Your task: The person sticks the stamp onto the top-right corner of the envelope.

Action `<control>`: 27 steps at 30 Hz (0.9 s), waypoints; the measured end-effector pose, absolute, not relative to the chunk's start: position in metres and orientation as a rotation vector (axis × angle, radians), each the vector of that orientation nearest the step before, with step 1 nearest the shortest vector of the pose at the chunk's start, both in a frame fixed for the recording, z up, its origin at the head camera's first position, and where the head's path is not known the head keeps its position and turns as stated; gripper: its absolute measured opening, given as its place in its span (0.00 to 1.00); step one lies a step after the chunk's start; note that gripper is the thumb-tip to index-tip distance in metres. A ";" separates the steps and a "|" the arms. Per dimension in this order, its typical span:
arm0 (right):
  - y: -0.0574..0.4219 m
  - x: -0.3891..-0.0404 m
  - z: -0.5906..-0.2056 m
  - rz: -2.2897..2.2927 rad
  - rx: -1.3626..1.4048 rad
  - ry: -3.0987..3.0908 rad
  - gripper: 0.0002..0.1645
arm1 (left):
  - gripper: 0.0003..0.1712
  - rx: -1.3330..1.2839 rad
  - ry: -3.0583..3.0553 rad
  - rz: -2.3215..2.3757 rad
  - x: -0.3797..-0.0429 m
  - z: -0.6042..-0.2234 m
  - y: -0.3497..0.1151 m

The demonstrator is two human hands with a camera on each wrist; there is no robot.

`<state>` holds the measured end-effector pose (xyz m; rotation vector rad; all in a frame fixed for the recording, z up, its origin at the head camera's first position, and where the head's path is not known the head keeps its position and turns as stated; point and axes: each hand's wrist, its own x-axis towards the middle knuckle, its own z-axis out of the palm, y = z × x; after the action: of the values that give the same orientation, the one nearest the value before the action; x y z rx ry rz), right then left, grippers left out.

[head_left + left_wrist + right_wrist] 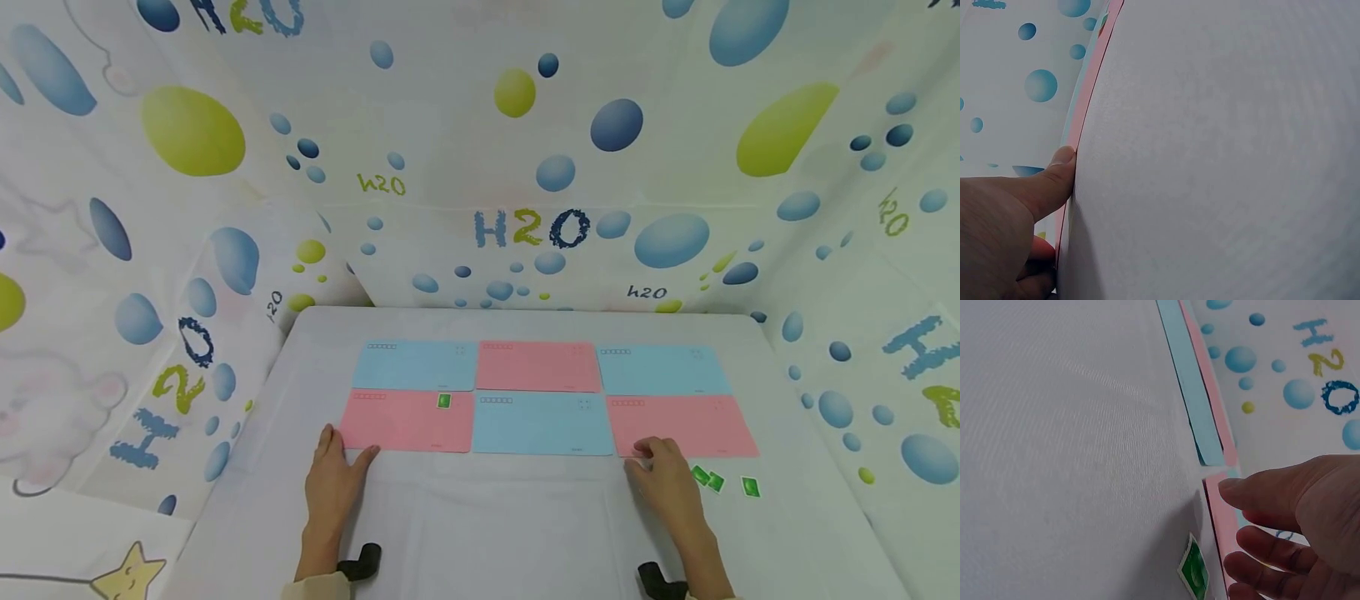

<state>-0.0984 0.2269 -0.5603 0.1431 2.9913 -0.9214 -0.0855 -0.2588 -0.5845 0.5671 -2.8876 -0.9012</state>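
Note:
My left hand (332,479) rests at the lower left corner of a pink envelope (405,425), its thumb by the bottom edge and its fingers extended along the left side. A small green stamp (444,401) lies near that envelope's top right. My right hand (667,479) hovers at the lower left corner of another pink envelope (697,425), fingers loosely bent. In the right wrist view a gap shows between thumb and fingers, with nothing visible between them. Beside this hand lie two touching green stamps (707,478) and a separate one (751,487).
A blue envelope (542,425) sits between the two pink ones. Behind them runs a back row: blue (416,367), pink (538,367) and blue (662,371). All lie on a white table (495,525), with patterned cloth (450,150) hanging behind and at the sides.

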 end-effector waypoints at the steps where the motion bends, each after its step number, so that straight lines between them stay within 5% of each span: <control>1: 0.229 -0.097 -0.559 -0.908 0.148 2.974 0.18 | 0.51 0.566 -2.888 -0.902 -0.085 -0.585 -0.259; 9: 0.244 -0.091 -0.556 -0.836 0.146 2.861 0.23 | 0.50 0.566 -2.905 -0.896 -0.086 -0.584 -0.259; 27: 0.252 -0.091 -0.562 -0.815 0.154 2.802 0.14 | 0.51 0.573 -2.900 -0.909 -0.085 -0.585 -0.259</control>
<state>-0.0906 0.2525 -0.5623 0.1542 2.8025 -0.8150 -0.0849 -0.2593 -0.5847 0.5727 -2.8997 -0.9091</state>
